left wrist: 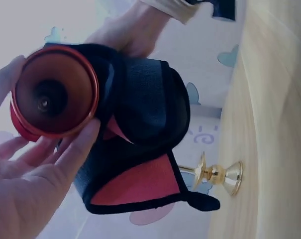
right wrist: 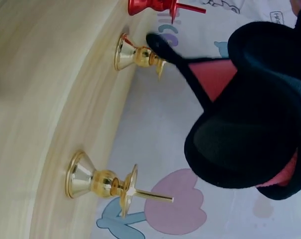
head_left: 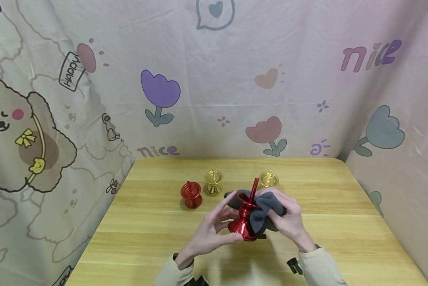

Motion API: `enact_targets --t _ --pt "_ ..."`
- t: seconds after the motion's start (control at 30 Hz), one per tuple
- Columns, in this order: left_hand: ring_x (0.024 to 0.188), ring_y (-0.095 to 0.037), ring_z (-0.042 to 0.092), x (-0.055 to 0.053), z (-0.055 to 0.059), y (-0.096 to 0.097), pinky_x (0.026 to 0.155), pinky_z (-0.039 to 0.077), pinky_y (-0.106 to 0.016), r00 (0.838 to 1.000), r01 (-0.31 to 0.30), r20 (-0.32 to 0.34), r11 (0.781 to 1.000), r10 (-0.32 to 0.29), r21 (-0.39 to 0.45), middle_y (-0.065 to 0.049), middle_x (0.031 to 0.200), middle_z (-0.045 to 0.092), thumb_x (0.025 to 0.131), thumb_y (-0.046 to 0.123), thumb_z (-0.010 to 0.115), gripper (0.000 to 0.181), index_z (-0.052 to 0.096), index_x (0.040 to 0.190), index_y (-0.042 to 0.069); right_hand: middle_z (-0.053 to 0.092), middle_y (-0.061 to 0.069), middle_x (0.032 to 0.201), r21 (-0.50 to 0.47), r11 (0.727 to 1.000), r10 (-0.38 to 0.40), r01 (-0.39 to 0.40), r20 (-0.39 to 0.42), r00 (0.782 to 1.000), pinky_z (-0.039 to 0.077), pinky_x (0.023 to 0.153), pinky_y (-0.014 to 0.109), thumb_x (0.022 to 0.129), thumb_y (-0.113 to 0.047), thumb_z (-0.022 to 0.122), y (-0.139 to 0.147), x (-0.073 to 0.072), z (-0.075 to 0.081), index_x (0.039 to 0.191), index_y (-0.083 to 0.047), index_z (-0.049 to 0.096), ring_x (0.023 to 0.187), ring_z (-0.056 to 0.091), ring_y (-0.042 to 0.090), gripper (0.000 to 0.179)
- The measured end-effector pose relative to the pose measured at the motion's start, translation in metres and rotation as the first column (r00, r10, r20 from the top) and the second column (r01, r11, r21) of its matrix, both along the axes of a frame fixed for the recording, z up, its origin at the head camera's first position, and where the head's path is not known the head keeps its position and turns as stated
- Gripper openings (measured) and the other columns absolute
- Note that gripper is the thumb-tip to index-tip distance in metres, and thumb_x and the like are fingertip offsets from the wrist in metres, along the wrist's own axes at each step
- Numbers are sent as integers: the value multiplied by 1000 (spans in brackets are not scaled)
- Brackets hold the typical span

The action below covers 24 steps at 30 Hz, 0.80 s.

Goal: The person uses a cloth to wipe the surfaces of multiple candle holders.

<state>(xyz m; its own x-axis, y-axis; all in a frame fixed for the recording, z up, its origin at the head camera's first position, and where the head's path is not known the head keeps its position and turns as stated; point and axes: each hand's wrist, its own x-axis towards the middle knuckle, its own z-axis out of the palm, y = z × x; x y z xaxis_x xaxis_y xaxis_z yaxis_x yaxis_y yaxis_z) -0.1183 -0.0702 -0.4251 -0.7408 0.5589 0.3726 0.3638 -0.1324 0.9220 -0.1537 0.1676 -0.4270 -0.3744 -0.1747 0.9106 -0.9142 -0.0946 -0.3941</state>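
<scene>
My left hand grips a shiny red candle holder by its flared base, holding it tilted above the table. Its thin red spike points up and to the right. A dark grey cloth is bunched in my right hand, which presses it against the candle holder's cup and stem. In the left wrist view the hollow underside of the base faces the camera, and the cloth shows a pink reverse side and a small hanging loop. The cloth hides part of the stem and some right fingertips.
Behind the hands a second red candle holder stands at the left on the wooden table. One gold candle holder is beside it. Another gold one stands farther right, partly behind my right hand. A printed curtain hangs behind the table.
</scene>
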Motion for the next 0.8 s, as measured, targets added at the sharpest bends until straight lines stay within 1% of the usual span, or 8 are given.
enact_targets --t 0.1,0.27,0.4,0.47,0.53,0.67,0.73,0.8 --pt "122 -12 63 -1 0 -1 105 53 -30 999 32 11 999 -32 -34 -28 130 63 90 3 73 91 19 162 18 72 16 107 -16 1000 1 -1 29 1000 54 99 23 86 9 71 0 1 -2 106 6 70 106 69 16 20" --pt "124 -14 60 2 3 2 105 53 -31 998 -59 3 987 60 -151 -14 134 62 84 13 82 104 16 163 28 72 17 106 -27 1000 -4 4 12 1000 54 98 23 86 10 70 0 -1 -3 103 7 71 105 69 17 18" --pt "119 -13 61 4 2 4 98 57 -30 995 -97 -23 989 95 -109 -17 126 63 82 9 83 102 22 162 24 72 18 106 -18 1000 -1 1 -1 1000 54 99 24 87 8 71 -1 -1 -2 103 7 70 105 69 20 17" --pt "118 -11 62 3 0 2 98 57 -30 998 -54 -17 997 53 -57 -23 124 63 84 5 80 97 23 161 21 72 18 107 -15 1000 7 -7 7 1000 54 100 24 87 7 72 0 0 -3 104 7 71 105 69 20 18" --pt "119 -10 62 1 -1 -1 99 57 -32 1000 25 -8 1000 -25 -1 -31 126 61 87 0 76 94 22 162 16 72 18 107 -16 1000 17 -17 21 1000 53 100 25 85 8 72 1 1 -3 105 6 71 106 69 20 20" --pt "125 -11 61 -1 0 -4 104 54 -34 987 150 59 988 -151 30 -37 136 54 92 2 70 93 12 163 15 73 18 108 -25 999 22 -21 48 999 53 100 25 82 15 70 2 2 -5 107 6 71 107 69 19 26" --pt "128 -13 60 0 2 -3 106 52 -33 986 138 91 990 -136 -20 -32 141 54 91 9 74 98 9 164 20 73 19 107 -30 999 14 -13 43 999 53 100 25 80 16 70 3 2 -6 105 6 71 107 69 19 27" --pt "128 -15 60 1 4 -1 105 53 -31 991 84 107 992 -74 -91 -25 140 56 89 16 78 102 9 164 28 73 19 107 -29 1000 6 -5 32 999 54 100 25 79 18 69 3 1 -7 104 7 71 106 69 20 27"
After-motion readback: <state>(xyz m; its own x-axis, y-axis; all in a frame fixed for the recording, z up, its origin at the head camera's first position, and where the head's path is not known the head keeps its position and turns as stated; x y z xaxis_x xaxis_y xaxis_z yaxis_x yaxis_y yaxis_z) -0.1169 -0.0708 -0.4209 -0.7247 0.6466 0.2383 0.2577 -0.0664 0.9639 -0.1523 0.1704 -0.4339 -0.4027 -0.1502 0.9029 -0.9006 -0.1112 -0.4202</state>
